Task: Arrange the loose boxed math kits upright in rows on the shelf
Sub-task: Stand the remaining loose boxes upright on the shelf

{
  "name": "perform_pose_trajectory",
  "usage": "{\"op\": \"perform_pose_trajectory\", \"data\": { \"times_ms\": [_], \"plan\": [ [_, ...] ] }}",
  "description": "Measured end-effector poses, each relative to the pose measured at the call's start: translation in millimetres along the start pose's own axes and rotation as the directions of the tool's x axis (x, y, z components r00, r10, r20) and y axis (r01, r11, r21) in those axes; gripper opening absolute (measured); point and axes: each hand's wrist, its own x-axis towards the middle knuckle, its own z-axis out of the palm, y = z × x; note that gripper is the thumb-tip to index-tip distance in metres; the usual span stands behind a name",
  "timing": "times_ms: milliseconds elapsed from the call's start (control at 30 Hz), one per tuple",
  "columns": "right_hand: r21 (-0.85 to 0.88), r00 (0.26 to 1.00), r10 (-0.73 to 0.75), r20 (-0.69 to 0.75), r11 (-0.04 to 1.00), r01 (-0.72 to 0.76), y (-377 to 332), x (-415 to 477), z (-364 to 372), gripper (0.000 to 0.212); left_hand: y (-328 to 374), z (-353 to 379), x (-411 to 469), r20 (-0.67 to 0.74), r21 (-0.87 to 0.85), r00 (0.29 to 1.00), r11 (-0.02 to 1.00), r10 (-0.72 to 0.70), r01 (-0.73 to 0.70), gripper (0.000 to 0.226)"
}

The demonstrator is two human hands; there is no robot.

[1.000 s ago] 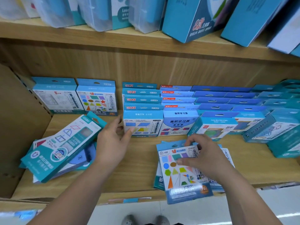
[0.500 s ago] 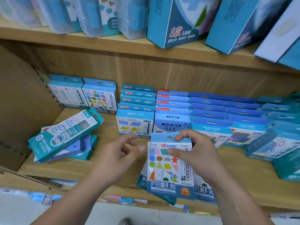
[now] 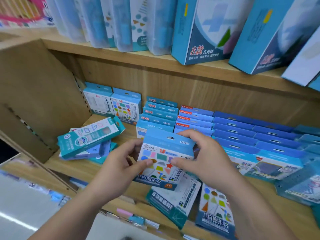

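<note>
Being pinched by left hand [image 3: 121, 163] and right hand [image 3: 204, 158], 1 shape kit [image 3: 164, 149] is held; upright rows [image 3: 161, 112] behind could be toppled if struck.

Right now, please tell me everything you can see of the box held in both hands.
The shapes box is a blue pack, cardboard by its look, with a hang hole on top and a white front printed with coloured shapes. It is upright, slightly tilted, above the shelf. The left hand and right hand pinch its sides, thumbs in front.
</note>
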Motion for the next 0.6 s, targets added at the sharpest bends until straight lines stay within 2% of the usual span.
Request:
{"op": "perform_pose_trajectory", "data": {
  "times_ms": [133, 233, 300, 367, 467, 533, 600],
  "plan": [
    [-0.067, 0.999, -0.025, 0.023, 0.997, 0.026, -16, 15, 4, 0.039, 3, -33, 13, -0.020, 0.035, 0.995, 0.995, 0.094, -0.093, 0.041],
    [-0.067, 0.999, -0.013, -0.037, 0.998, 0.011, -29, 26, 12, 0.038, -10, -69, 30, -0.123, 0.105, 0.986, 0.989, 0.114, -0.101, 0.054],
    [-0.043, 0.994, -0.003, -0.105, 0.999, -0.001, -39, 34, 16, 0.035, -27, -98, 42, -0.192, 0.300, 0.972, 0.951, 0.136, -0.073, 0.049],
    [-0.038, 0.986, -0.003, -0.164, 0.999, -0.004, -51, 43, 18, 0.032, -46, -125, 55, -0.214, 0.543, 0.965, 0.839, 0.151, -0.011, 0.055],
    [-0.117, 0.968, -0.029, -0.247, 0.993, 0.000, -73, 61, 24, 0.030, -73, -153, 72, -0.118, 0.776, 0.993, 0.625, 0.015, 0.083, 0.088],
    [-0.172, 0.957, -0.044, -0.287, 0.985, -0.007, -87, 76, 33, 0.031, -86, -161, 79, -0.027, 0.824, 0.995, 0.561, -0.096, 0.077, 0.106],
    [-0.225, 0.952, -0.054, -0.301, 0.974, -0.016, -99, 93, 43, 0.033, -98, -164, 84, 0.054, 0.833, 0.989, 0.553, -0.135, 0.030, 0.111]
  ]
}}
